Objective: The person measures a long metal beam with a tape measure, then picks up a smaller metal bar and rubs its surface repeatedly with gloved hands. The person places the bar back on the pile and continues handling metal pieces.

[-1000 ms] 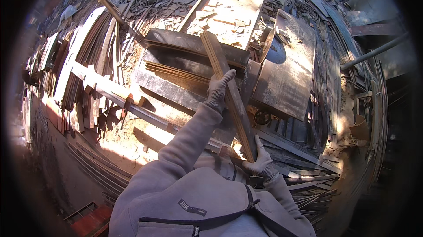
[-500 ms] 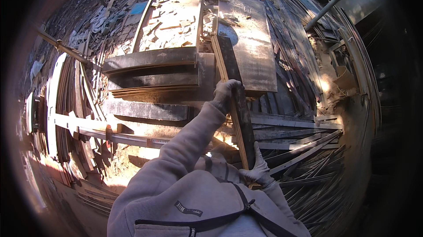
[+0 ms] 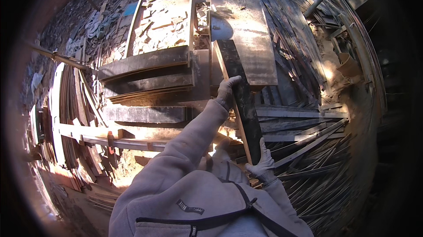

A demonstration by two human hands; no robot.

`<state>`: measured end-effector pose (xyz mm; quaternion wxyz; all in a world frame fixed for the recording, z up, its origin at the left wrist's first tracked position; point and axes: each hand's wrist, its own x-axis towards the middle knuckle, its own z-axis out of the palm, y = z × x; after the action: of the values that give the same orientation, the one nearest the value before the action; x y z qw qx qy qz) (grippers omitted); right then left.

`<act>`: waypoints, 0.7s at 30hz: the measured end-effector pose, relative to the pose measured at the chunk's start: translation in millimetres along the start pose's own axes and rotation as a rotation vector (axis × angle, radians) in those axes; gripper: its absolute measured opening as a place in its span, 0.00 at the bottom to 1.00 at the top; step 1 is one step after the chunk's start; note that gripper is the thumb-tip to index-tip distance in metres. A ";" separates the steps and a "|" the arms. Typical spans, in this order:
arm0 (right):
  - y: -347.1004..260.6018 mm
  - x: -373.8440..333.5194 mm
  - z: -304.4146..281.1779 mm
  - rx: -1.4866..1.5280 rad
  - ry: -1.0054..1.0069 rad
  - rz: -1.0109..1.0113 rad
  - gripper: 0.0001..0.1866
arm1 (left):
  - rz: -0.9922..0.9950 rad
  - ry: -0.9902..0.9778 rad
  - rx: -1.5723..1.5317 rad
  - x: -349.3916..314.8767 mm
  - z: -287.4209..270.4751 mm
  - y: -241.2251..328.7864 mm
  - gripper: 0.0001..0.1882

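A thick bundle of dark-faced plywood strips (image 3: 241, 94) slants away in front of me, its pale layered edge on the left. My gloved left hand (image 3: 228, 88) is closed around that left edge near mid-length, with its thumb over the dark face. Down at the near end, my gloved right hand (image 3: 264, 163) grips the bundle, one finger laid along its right side. To the left lie stacked dark plywood strips (image 3: 150, 63), and one more dark strip (image 3: 147, 114) rests nearer to me.
A sunlit board with wood offcuts (image 3: 169, 21) lies beyond, beside a large plywood sheet (image 3: 253, 30). Long timber lengths (image 3: 299, 113) spread out on the right. At left, a pale rail (image 3: 128, 141) crosses toward me near upright boards (image 3: 66, 109). Scrap litters the far ground.
The plywood bundle has turned so that more of its dark face shows, and its far end sits slightly nearer. My right hand has shifted a little to the right and away; both hands keep their hold.
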<state>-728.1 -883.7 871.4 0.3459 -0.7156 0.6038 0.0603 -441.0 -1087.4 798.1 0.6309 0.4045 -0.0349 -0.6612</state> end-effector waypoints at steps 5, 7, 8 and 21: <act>-28.9 49.9 -19.7 -0.278 -0.028 0.204 0.69 | -0.101 0.418 0.656 52.2 -12.2 1.3 0.26; -41.6 73.3 -26.4 -0.367 -0.111 0.284 0.67 | -0.195 0.434 0.777 73.0 -25.3 1.2 0.29; -46.8 85.6 -30.1 -0.381 -0.153 0.302 0.66 | -0.230 0.442 0.765 85.9 -32.0 0.4 0.30; -77.4 170.7 -46.5 -0.440 -0.219 0.318 0.67 | -0.317 0.469 0.687 235.1 -110.8 -6.9 0.34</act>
<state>-628.4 -1048.0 853.1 0.2317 -0.6592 0.6398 0.3201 -353.4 -1237.3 604.6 0.3416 0.7299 -0.0460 -0.5903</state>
